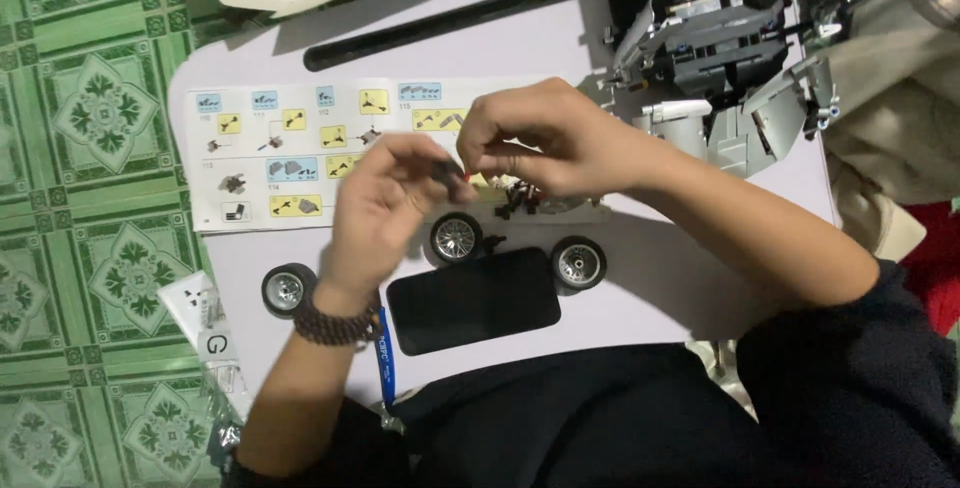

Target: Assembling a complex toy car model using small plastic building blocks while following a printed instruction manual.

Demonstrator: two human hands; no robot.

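— What are the hands doing?

— Both meet above the middle of the pale lilac table [650, 288]. The left hand [385, 210], with a dark beaded bracelet [335, 326] on its wrist, pinches a small dark grey plastic brick piece [443, 174] between thumb and fingertips. The right hand [545, 138] comes in from the other side, its fingers closed narrowly on the same piece or on something just against it; I cannot tell which, as the fingers hide it.

— Where is that piece, then?

— In the air between the two hands, over the right end of the open white instruction booklet with yellow and blue step boxes [290, 153], which lies towards the table's left edge.

— And under the hands?

— Three black rubber toy wheels with silver spoked hubs: one near the left edge [287, 289], one right below the left hand [456, 238], one further right [579, 263]. A black smartphone with a dark screen [474, 300] lies flat between the last two, close to the near edge. A little heap of small red, black and white parts [520, 198] sits just under the right hand.

— Anything at the back?

— A large grey and black brick-built model vehicle [725, 68] stands at the far right corner, and a long black rod [450, 20] lies along the far edge.
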